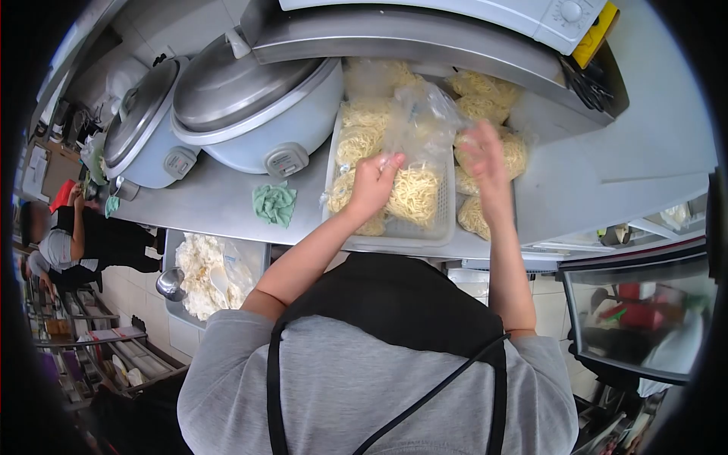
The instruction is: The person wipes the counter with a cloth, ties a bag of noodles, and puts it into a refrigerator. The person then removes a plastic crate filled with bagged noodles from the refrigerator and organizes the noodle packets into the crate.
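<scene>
My left hand (373, 183) is closed on the gathered neck of a clear plastic bag of noodles (413, 196), above the front of a white plastic basket (453, 216). More bagged noodles (360, 140) lie in the basket, and a loose, cloudy plastic bag (425, 117) rises at its back. My right hand (487, 155) is raised with its fingers apart and blurred, over other noodle bags (513, 154) at the right of the basket. It appears to hold nothing.
Two large lidded cookers (258, 136) (144, 152) stand at the left. A green cloth (274, 204) lies on the steel counter (227, 212). Below it is a tray of rice (205, 277) with a ladle (171, 283). A steel shelf (440, 49) overhangs the back. Another person (91, 235) stands far left.
</scene>
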{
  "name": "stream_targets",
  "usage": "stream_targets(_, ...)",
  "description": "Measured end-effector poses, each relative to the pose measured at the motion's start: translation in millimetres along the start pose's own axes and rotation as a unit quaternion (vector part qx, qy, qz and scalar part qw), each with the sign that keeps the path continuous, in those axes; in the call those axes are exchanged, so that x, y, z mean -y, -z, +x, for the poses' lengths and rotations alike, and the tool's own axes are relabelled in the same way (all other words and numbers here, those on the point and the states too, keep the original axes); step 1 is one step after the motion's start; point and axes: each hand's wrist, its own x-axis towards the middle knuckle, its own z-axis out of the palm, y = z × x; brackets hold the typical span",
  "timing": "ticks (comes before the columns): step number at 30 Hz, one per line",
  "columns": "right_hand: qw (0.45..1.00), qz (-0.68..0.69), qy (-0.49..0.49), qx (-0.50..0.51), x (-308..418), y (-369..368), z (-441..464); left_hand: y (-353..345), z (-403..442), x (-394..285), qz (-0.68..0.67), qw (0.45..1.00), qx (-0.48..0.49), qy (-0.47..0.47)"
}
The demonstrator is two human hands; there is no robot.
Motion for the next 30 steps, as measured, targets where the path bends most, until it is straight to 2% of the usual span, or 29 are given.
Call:
stream_targets(1,0.988,0.092,-0.114,0.054,-19,1,-7,0,1,-2,0.015,1.000,0.001,0.028)
stream_targets(2,0.973,0.087,-0.169,0.127,-26,-4,-14,-4,2,-3,0.015,1.000,0.002,0.027)
stream_targets(3,0.951,0.081,-0.224,0.198,-30,-13,-21,-10,3,-3,0.019,0.998,-0.021,-0.052)
stream_targets(4,0.951,0.083,-0.225,0.198,-33,-17,-22,-13,3,-4,0.024,0.990,-0.043,-0.131)
stream_targets(6,0.943,0.117,-0.269,0.160,-35,-25,-22,-12,5,-12,0.042,0.992,-0.027,-0.118)
stream_targets(7,0.955,0.125,-0.241,0.119,-35,-28,-21,-11,7,-16,0.060,0.992,-0.012,-0.106)
stream_targets(8,0.955,0.126,-0.242,0.119,-38,-28,-21,-9,10,-17,0.060,0.993,-0.012,-0.105)
stream_targets(10,0.955,0.150,-0.249,0.051,-48,-28,-20,1,14,-16,0.003,0.993,0.115,-0.036)
stream_targets(11,0.955,0.150,-0.251,0.052,-50,-26,-18,5,13,-20,0.002,0.993,0.115,-0.034)
stream_targets(12,0.951,0.185,-0.245,0.027,-52,-25,-16,10,11,-29,-0.117,0.977,0.165,0.073)
stream_targets(13,0.945,0.221,-0.240,0.002,-54,-23,-14,14,9,-33,-0.233,0.933,0.210,0.178)
stream_targets(14,0.945,0.221,-0.242,0.001,-64,-22,-12,17,10,-30,-0.233,0.932,0.210,0.180)
stream_targets(16,0.991,0.033,-0.118,0.048,-80,-24,-10,19,15,-19,-0.289,0.896,0.230,0.247)
stream_targets(17,0.991,0.032,-0.123,0.049,-85,-20,-9,18,17,-11,-0.290,0.891,0.214,0.277)
stream_targets(18,0.984,-0.147,0.050,0.091,-74,-18,-3,16,19,1,-0.291,0.890,0.214,0.279)
stream_targets(19,0.914,-0.316,0.222,0.128,-62,-16,3,16,20,12,-0.287,0.886,0.209,0.298)
stream_targets(20,0.914,-0.315,0.222,0.129,-51,-15,5,16,21,19,-0.282,0.882,0.204,0.317)
stream_targets(22,0.860,-0.379,0.249,0.235,-31,-17,3,16,19,15,-0.271,0.885,0.172,0.336)
stream_targets(23,0.860,-0.378,0.248,0.235,-27,-18,2,15,20,20,-0.289,0.870,0.151,0.369)
stream_targets(24,0.831,-0.425,0.250,0.256,-25,-19,0,14,19,27,-0.307,0.853,0.129,0.403)
stream_targets(25,0.799,-0.471,0.251,0.276,-24,-19,-2,13,18,36,-0.307,0.851,0.129,0.405)
stream_targets(26,0.799,-0.471,0.251,0.277,-28,-17,-2,14,18,46,-0.365,0.815,0.185,0.410)
stream_targets(27,0.839,-0.413,0.160,0.314,-35,-12,-2,16,18,51,-0.420,0.772,0.240,0.412)
stream_targets(28,0.868,-0.350,0.067,0.346,-43,-8,0,22,15,37,-0.419,0.773,0.240,0.412)
stream_targets(29,0.868,-0.350,0.067,0.345,-50,-4,2,29,10,18,-0.316,0.840,0.215,0.384)
stream_targets(30,0.863,-0.321,-0.027,0.388,-57,0,4,36,9,3,-0.207,0.894,0.187,0.350)
